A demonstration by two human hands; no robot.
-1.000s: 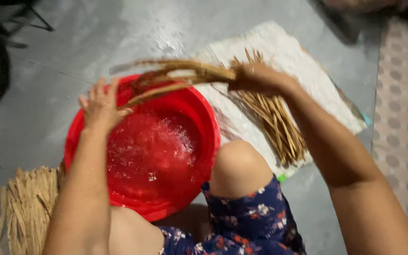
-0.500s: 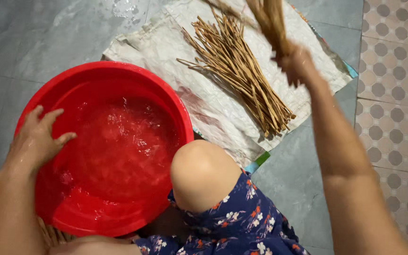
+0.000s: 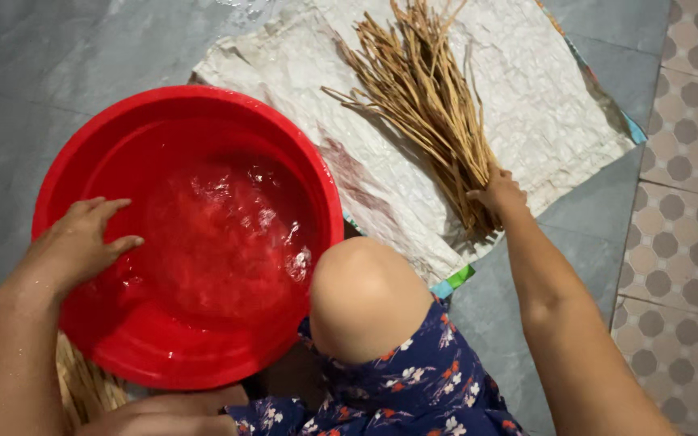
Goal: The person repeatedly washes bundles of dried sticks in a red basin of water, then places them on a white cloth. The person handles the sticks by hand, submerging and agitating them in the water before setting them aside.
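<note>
Two hands busy | left hand (image 3: 78,242) fingers spread open on red basin (image 3: 66,169) rim | right hand (image 3: 498,194) fingers gripping reed bundle (image 3: 422,97) lying on white sack (image 3: 543,89) | risk: leaning might tip basin, spilling water (image 3: 220,242) on floor (image 3: 50,56)

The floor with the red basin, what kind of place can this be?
Probably a home floor or yard used for handwork: bare grey floor, patterned tiles, a woven sheet spread under brown strips beside a red basin.
</note>
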